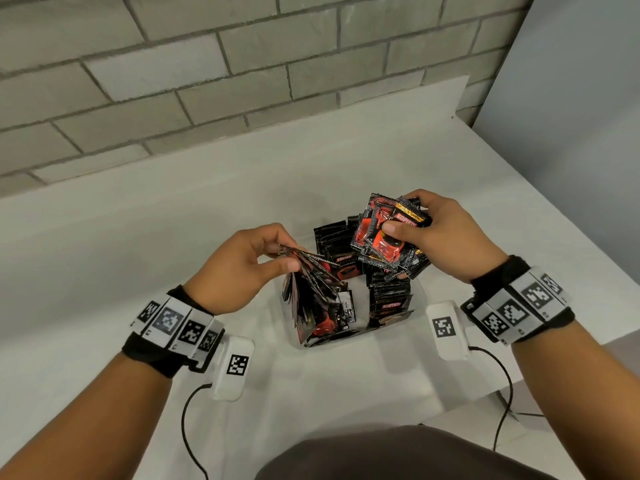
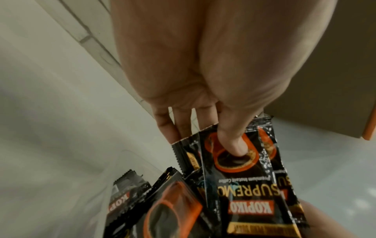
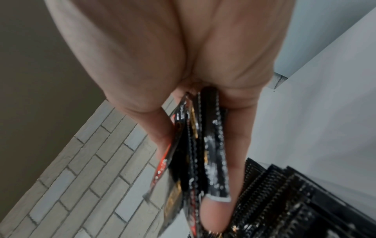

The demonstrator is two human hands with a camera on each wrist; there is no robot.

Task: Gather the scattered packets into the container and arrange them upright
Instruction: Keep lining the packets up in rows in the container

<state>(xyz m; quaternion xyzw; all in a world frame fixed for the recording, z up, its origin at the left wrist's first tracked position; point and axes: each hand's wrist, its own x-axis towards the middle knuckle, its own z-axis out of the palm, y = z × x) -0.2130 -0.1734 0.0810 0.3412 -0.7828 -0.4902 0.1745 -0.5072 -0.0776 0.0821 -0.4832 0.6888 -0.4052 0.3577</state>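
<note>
Your left hand (image 1: 242, 268) pinches a fanned bunch of black and red packets (image 1: 318, 296) by their top edges, thumb (image 2: 230, 138) pressed on the front packet's cup picture, fingers behind it; that grip is closed on the bunch, which hangs down into the left part of the clear container (image 1: 420, 306). Your right hand (image 1: 446, 237) holds a second stack of packets (image 1: 388, 237) above the container's far right side, thumb on top and fingers beneath, the stack tilted with its printed faces up. From your right wrist you see the stack edge-on between thumb and fingers (image 3: 240, 145), so that grip is closed around it too. Inside the container, more packets stand on edge at the back (image 1: 334, 244) and another pile lies at the right (image 1: 389, 299). The container sits on the white bench (image 1: 173, 220), between your two wrists, with a grey brick wall (image 1: 173, 81) behind it
</note>
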